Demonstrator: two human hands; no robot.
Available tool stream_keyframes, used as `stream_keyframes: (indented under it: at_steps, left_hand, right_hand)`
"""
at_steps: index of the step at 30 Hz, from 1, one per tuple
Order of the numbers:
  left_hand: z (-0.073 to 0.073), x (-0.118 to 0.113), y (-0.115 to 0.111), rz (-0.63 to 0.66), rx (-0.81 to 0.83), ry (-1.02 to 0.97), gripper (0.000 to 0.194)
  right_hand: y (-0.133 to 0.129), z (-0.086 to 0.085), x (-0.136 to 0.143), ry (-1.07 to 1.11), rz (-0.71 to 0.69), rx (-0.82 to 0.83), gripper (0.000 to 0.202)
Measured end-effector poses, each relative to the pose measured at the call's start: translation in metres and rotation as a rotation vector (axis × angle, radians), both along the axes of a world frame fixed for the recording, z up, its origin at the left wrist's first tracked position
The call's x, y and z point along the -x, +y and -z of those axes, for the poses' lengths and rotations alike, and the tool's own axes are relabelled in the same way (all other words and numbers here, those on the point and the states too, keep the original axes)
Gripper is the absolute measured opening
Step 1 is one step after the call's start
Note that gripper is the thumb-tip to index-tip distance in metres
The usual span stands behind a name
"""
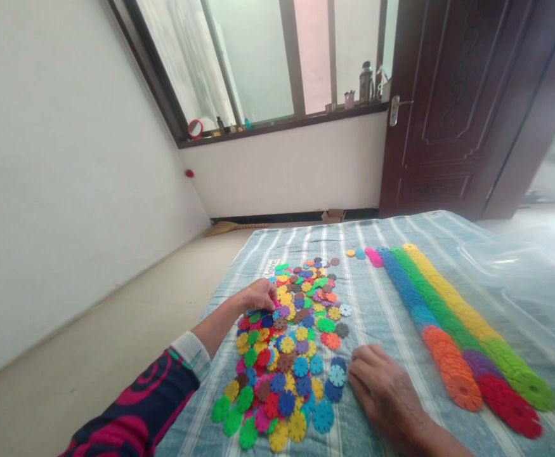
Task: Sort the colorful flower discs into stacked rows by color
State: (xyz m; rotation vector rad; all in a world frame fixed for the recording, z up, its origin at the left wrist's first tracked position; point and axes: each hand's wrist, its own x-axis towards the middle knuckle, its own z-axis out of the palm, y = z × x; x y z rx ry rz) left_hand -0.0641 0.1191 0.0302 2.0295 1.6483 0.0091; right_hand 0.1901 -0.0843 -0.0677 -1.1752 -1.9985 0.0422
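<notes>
My left hand (258, 295) reaches into a wide spread of notched plastic snowflake discs (285, 363) in mixed colours. Its thumb and fingers are closed at the tips on a pink snowflake disc (276, 304), partly covered by the fingers. My right hand (384, 390) rests palm down on the striped cloth, at the right edge of the spread. Its fingers lie close together, slightly bent, with nothing visible in them. A light blue disc (337, 375) and dark blue ones lie just left of its fingertips.
Overlapping rows of discs sorted by colour, including a yellow row (441, 285) and an orange stack (451, 371), lie on the right of the cloth (363, 298). Clear plastic (534, 273) is beyond them. A wall, windowsill and brown door (448, 114) stand behind.
</notes>
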Motion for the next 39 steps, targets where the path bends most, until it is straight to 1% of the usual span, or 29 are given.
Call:
stream_keyframes:
  at_steps: [5, 11, 16, 20, 24, 27, 30, 32, 35, 39]
  left_hand:
    - [-0.001, -0.006, -0.003, 0.049, -0.013, 0.025, 0.011]
    - [-0.001, -0.009, -0.004, 0.06, -0.02, 0.052, 0.018]
    - [0.0, -0.009, -0.004, 0.049, -0.002, 0.048, 0.012]
    - [0.001, -0.008, -0.005, 0.019, 0.005, -0.002, 0.01]
    - [-0.007, -0.006, -0.002, -0.022, 0.037, -0.088, 0.01]
    - [-0.015, -0.012, 0.004, -0.044, 0.032, -0.17, 0.012]
    - [-0.017, -0.029, 0.012, -0.044, -0.001, -0.244, 0.011]
    - [-0.014, -0.047, 0.018, -0.032, -0.025, -0.28, 0.01]
    - [-0.003, -0.084, 0.027, 0.005, -0.066, -0.326, 0.007]
    - [0.011, -0.144, 0.042, 0.085, -0.148, -0.363, 0.008]
  right_hand:
    - [0.0, 0.0, -0.001, -0.009, 0.001, -0.009, 0.025]
    - [0.0, 0.0, 0.0, -0.008, 0.008, 0.015, 0.024]
    - [0.0, -0.001, 0.0, -0.012, 0.014, 0.01, 0.025]
    - [-0.001, -0.002, 0.001, -0.005, 0.014, 0.008, 0.025]
    - [-0.001, -0.003, 0.002, 0.004, 0.011, 0.019, 0.025]
    - [0.0, -0.003, 0.002, 0.0, 0.019, 0.004, 0.024]
    - [0.002, -0.003, 0.003, -0.001, 0.035, -0.02, 0.023]
    - [0.003, -0.004, 0.004, 0.008, 0.048, -0.031, 0.022]
    - [0.006, -0.006, 0.006, 0.018, 0.063, -0.044, 0.02]
    - [0.01, -0.005, 0.008, 0.017, 0.09, -0.077, 0.019]
